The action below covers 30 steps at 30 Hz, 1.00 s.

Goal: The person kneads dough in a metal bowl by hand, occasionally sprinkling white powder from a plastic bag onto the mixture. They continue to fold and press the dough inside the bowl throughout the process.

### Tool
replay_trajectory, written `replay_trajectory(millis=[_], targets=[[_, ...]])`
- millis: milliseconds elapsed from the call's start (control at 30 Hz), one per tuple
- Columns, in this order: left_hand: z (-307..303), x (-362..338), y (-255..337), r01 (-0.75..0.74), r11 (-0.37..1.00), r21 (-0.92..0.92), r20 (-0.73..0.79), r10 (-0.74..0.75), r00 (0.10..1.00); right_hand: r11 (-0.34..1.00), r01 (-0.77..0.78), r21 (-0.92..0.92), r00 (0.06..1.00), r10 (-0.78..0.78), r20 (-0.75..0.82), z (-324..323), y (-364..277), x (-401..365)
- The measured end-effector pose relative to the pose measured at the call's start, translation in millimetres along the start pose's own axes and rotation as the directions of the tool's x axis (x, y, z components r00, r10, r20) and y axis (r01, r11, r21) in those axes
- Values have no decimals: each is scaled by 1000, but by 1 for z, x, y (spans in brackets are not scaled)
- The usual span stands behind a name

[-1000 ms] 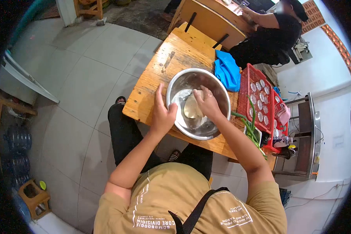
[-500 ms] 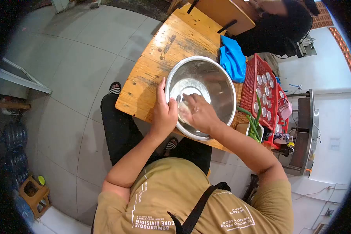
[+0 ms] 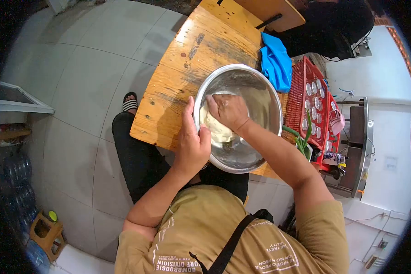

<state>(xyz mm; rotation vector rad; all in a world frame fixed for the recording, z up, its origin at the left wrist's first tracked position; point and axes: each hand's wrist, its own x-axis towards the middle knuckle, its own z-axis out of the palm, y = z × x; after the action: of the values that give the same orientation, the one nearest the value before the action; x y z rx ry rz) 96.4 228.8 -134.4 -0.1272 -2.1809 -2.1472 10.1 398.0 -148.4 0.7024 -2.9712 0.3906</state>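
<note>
A large stainless steel bowl [image 3: 266, 107] sits on the wooden table in front of me. Inside it lies a lump of pale, soft dough [image 3: 218, 131], against the wall nearest my left hand. My left hand [image 3: 194, 139] is closed on the bowl's left rim, thumb inside and fingers along the outer wall. My right hand [image 3: 230, 112] reaches into the bowl with bent fingers on the dough's far side; the fingertips are partly hidden. Smears of dough or flour mark the metal.
The wooden table [image 3: 169, 86] has a blue plastic bag [image 3: 276, 61] behind the bowl. At right are a red crate [image 3: 301, 82] of clear glasses and some green stalks [image 3: 304, 141]. A person in dark clothes [image 3: 333, 27] is at the far side. Water bottles [image 3: 18, 169] stand at left.
My right hand has moved from the near side of the dough to its far side, uncovering more of the lump. My left hand stays on the rim. The view has shifted slightly.
</note>
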Motion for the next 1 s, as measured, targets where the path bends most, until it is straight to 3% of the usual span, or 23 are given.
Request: replay_trajectory(millis=[67,200,233,300,333,400,433,467,533,600,700,733,800,867,933,1000], targets=[[2,-2,-5,-15,1000,-13,-15,15,1000,989,-91,-113,995,86,-49,9,7,2],[2,1,1,-44,997,57,-47,47,998,958,-279,-61,958,274,-80,7,7,8],[3,1,0,-63,997,53,-61,67,996,962,-263,-70,962,256,-94,0,4,9],[3,2,-3,-7,999,52,-52,10,999,934,-353,60,935,353,13,-14,-4,5],[3,2,-1,1,998,57,-60,2,998,942,-330,57,944,330,9,-22,-7,4],[1,2,3,38,998,53,-58,-35,998,830,-474,294,876,411,254,-41,-9,-10],[2,2,1,37,998,58,-62,-33,998,918,-292,266,948,242,205,-60,-19,-22],[5,3,-6,0,998,58,-90,6,996,918,-292,270,949,242,201,-70,-20,-32],[7,4,-3,-46,997,57,-103,52,993,948,-125,293,963,44,267,-88,-17,-48],[4,3,-1,9,998,58,-86,-4,996,977,-89,191,957,31,287,-104,-24,-57],[4,3,-1,6,998,69,-77,-1,997,993,118,-17,944,-107,313,-110,-34,-59],[3,2,-2,8,997,75,-67,-3,998,994,110,-17,946,-99,310,-98,-32,-57],[12,5,0,-34,999,21,-17,34,999,940,295,172,953,-303,20,-72,-16,-59],[7,3,-1,6,1000,-8,-73,-7,997,897,286,336,940,-331,81,-48,-11,-63],[7,3,1,25,1000,-19,-69,-26,997,846,451,283,861,-496,111,-50,-24,-59],[4,4,7,91,989,-112,-37,-96,995,865,324,384,921,-381,81,-31,-30,-68]])
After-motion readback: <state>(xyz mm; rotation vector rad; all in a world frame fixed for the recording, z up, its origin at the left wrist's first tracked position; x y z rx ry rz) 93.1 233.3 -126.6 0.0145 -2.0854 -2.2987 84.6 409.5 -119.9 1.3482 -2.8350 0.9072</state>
